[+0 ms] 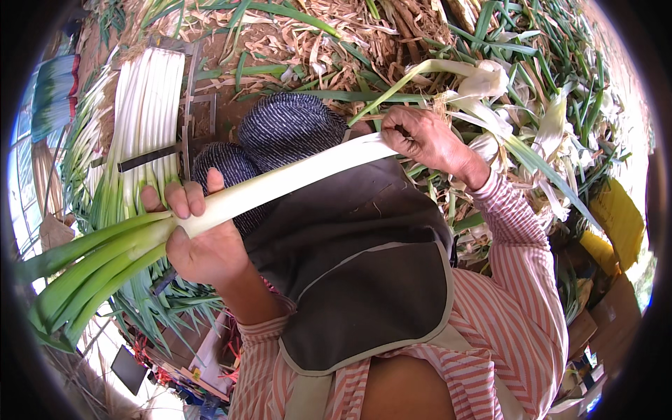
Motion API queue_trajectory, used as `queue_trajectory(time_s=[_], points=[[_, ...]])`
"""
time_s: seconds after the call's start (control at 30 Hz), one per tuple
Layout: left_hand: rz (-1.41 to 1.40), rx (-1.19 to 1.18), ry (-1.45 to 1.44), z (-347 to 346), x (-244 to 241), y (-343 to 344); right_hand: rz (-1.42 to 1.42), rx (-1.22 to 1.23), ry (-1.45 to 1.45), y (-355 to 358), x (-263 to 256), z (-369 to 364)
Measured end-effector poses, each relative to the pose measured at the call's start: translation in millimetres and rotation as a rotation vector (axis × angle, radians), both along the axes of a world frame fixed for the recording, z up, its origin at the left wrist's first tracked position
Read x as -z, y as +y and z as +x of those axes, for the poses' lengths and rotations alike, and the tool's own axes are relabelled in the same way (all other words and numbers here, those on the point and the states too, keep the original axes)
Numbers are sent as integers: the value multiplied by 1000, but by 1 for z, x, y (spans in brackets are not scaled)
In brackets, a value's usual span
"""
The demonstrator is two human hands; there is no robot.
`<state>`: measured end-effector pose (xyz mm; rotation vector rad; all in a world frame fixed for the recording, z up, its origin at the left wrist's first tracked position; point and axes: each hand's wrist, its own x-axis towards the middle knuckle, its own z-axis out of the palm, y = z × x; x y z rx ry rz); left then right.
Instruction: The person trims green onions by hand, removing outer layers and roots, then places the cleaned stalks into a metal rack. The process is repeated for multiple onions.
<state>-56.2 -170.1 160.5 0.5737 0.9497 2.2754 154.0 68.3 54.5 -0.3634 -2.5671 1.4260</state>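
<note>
A large leek or Welsh onion (294,181), with a smooth white shank and green leaves, lies across my lap between both hands. My left hand (202,226) grips it where the white shank meets the green leaves, thumb below and fingers above. The fingers of my right hand (420,139) are closed on the root end of the shank. Peeled white-shanked stalks (149,100) lie side by side in a metal frame (186,121) beyond my left hand. Loose peeled outer layers (485,81) lie beyond and beside my right hand.
Green leaves and dry husks (562,52) cover the ground at the right and ahead. More unpeeled stalks (86,142) are stacked left of the frame. Yellow pieces (619,223) and a cardboard box (617,315) stand at the far right. A dark apron (336,220) covers my lap.
</note>
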Motion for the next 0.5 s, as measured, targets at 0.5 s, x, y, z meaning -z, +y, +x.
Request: queue_trajectory(time_s=[0.5], points=[[4, 7, 77, 3, 11, 5, -498, -53, 114, -9, 20, 7]])
